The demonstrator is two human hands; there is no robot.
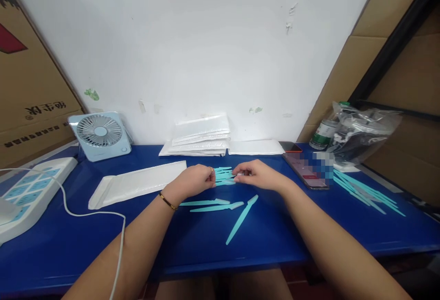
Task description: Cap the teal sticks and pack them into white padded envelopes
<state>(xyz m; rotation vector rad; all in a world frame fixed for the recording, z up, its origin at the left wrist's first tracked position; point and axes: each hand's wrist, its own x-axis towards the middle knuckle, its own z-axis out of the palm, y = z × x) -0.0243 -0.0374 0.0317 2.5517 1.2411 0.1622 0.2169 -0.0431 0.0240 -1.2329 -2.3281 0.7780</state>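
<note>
A blue table is seen from above, set against a white wall. At its middle, a small bundle of turquoise plastic sticks is held between two bare hands. The left hand is closed around one end of the bundle, with a ring on one finger and a thin bracelet at the wrist. The right hand is pinched on the other end with its fingertips.

Three loose sticks are laid on the table just in front of the hands, two lying flat side by side and one slanted toward the table's near edge. A further pile of sticks is spread well to the right, beside a phone and a clear plastic bag.

A white padded envelope is placed left of the hands, and a stack of envelopes is set against the wall. A small pale-blue fan is stood at far left.
</note>
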